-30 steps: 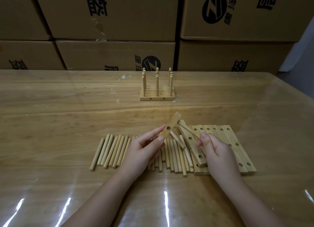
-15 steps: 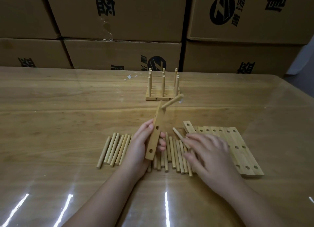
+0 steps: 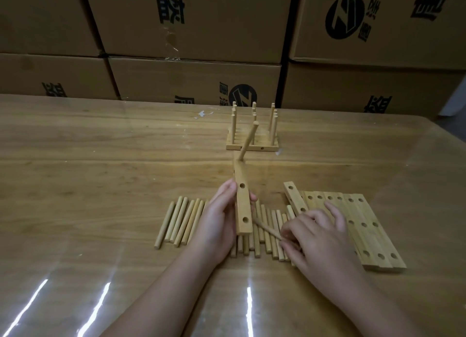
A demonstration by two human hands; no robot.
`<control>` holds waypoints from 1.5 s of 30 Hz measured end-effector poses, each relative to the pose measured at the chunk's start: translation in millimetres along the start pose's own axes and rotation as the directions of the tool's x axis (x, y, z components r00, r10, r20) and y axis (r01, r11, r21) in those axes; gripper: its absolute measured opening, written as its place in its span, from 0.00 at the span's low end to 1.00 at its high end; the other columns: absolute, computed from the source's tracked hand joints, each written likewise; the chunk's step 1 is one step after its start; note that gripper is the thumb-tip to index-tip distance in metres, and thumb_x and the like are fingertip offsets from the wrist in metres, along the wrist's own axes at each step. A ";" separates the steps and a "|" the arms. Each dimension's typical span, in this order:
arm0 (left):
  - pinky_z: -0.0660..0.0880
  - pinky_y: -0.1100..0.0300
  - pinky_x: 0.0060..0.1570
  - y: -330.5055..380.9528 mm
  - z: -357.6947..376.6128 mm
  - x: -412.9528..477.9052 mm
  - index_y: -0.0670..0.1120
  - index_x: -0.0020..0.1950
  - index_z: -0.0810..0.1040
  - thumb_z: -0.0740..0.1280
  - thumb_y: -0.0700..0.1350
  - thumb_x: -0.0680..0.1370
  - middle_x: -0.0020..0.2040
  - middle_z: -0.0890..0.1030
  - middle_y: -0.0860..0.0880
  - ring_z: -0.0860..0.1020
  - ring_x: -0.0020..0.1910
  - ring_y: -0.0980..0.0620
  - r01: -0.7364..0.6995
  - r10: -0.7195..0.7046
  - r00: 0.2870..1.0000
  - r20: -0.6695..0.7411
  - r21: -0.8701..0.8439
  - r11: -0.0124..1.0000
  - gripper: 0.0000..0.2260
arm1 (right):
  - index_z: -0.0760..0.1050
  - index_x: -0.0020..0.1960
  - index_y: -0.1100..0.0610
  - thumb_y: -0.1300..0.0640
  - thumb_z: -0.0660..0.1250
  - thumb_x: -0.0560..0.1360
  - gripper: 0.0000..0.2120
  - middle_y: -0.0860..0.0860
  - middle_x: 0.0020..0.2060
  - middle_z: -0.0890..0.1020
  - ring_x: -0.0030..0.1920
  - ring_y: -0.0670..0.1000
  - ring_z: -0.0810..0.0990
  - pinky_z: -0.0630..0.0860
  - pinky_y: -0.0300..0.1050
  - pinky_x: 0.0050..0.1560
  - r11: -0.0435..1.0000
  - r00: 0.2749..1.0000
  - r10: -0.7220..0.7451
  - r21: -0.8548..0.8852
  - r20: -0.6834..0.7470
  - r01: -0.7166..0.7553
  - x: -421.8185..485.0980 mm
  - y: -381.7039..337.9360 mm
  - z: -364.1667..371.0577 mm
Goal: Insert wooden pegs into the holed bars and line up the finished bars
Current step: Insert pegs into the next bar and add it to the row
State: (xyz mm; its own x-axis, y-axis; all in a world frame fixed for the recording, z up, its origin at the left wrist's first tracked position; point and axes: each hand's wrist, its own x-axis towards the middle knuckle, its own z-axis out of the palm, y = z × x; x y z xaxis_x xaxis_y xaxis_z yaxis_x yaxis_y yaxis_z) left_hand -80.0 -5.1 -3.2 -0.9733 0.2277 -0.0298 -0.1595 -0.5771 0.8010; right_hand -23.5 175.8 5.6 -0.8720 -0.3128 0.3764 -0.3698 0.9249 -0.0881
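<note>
One pale wooden bar (image 3: pixel 243 203) stands tilted in the left hand (image 3: pixel 214 220), whose fingers (image 3: pixel 227 189) curl round its middle, above the near row of loose pegs (image 3: pixel 181 219). Its far end carries a single peg (image 3: pixel 248 140) leaning away, and the two round holes lower down are empty. The right hand (image 3: pixel 320 238) pinches a second peg (image 3: pixel 267 229) by its near end, slantwise over the row, its tip just beside the bar's foot. To the right lie blank bars (image 3: pixel 365 225), side by side. Far off on the surface (image 3: pixel 100 172) stand finished bars (image 3: pixel 271 147) with upright pegs.
</note>
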 end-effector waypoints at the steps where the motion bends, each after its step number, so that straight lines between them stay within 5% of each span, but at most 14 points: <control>1: 0.74 0.63 0.36 -0.1 -0.7 0.1 0.45 0.48 0.77 0.60 0.46 0.79 0.39 0.80 0.46 0.76 0.36 0.53 -0.014 0.014 1.000 -0.002 0.038 0.999 0.09 | 0.79 0.45 0.48 0.50 0.74 0.65 0.10 0.40 0.38 0.78 0.44 0.48 0.77 0.60 0.54 0.63 1.000 1.000 0.003 0.010 -0.005 -0.003 -0.3 -0.7 0.9; 6: 0.76 0.63 0.37 0.6 -1.7 -0.7 0.44 0.44 0.81 0.62 0.47 0.77 0.40 0.81 0.48 0.79 0.37 0.55 -0.053 0.048 0.997 0.055 0.096 0.994 0.10 | 0.80 0.52 0.58 0.60 0.72 0.69 0.12 0.46 0.40 0.76 0.46 0.51 0.74 0.71 0.44 0.47 0.979 0.990 0.117 0.174 -0.075 -0.103 -2.1 -1.5 -0.2; 12: 0.79 0.59 0.42 1.4 -0.7 -1.6 0.40 0.58 0.76 0.67 0.43 0.72 0.49 0.83 0.44 0.82 0.45 0.50 0.002 -0.007 0.986 0.166 0.030 1.000 0.15 | 0.76 0.54 0.58 0.57 0.63 0.76 0.09 0.46 0.44 0.73 0.38 0.43 0.75 0.73 0.37 0.33 0.896 0.949 0.279 0.394 -0.144 -0.204 -1.0 3.6 -5.7; 17: 0.79 0.57 0.45 -1.0 -0.5 -1.5 0.40 0.56 0.78 0.68 0.41 0.72 0.49 0.81 0.42 0.82 0.46 0.48 0.018 -0.031 0.979 0.200 0.068 0.998 0.13 | 0.78 0.56 0.56 0.54 0.61 0.77 0.12 0.43 0.41 0.77 0.40 0.42 0.75 0.73 0.44 0.42 0.908 0.963 0.188 0.408 -0.192 -0.096 -1.5 4.2 -3.0; 31: 0.78 0.60 0.37 0.2 -3.5 -2.6 0.43 0.50 0.80 0.75 0.42 0.67 0.43 0.80 0.44 0.81 0.36 0.53 0.047 -0.069 0.975 0.213 0.109 0.993 0.13 | 0.81 0.55 0.54 0.54 0.59 0.75 0.14 0.51 0.35 0.71 0.35 0.51 0.70 0.71 0.50 0.35 0.941 0.908 0.131 0.338 -0.398 0.012 1.8 12.7 -11.6; 42: 0.78 0.55 0.46 -0.5 -2.7 -3.5 0.40 0.57 0.76 0.74 0.44 0.66 0.50 0.76 0.39 0.79 0.43 0.49 0.036 -0.077 0.981 0.176 0.227 0.973 0.21 | 0.81 0.54 0.55 0.55 0.59 0.75 0.14 0.51 0.35 0.70 0.35 0.50 0.70 0.69 0.47 0.37 0.948 0.908 0.113 0.318 -0.403 0.024 0.3 13.2 -9.9; 45: 0.75 0.51 0.50 -1.1 -3.5 -4.1 0.45 0.52 0.79 0.74 0.44 0.66 0.46 0.78 0.44 0.78 0.44 0.48 0.036 -0.082 0.981 0.177 0.249 0.968 0.15 | 0.81 0.53 0.56 0.56 0.60 0.75 0.14 0.51 0.35 0.70 0.36 0.50 0.70 0.69 0.48 0.37 0.948 0.909 0.112 0.317 -0.402 0.024 0.0 13.2 -9.7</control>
State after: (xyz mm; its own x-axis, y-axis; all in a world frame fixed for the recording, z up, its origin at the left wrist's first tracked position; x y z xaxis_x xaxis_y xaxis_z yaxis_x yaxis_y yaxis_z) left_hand -76.4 -8.2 -6.1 -0.9124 0.4092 0.0107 -0.1482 -0.3548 0.9231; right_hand -25.3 190.1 13.4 -0.7048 -0.0939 0.7032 -0.4730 0.8009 -0.3671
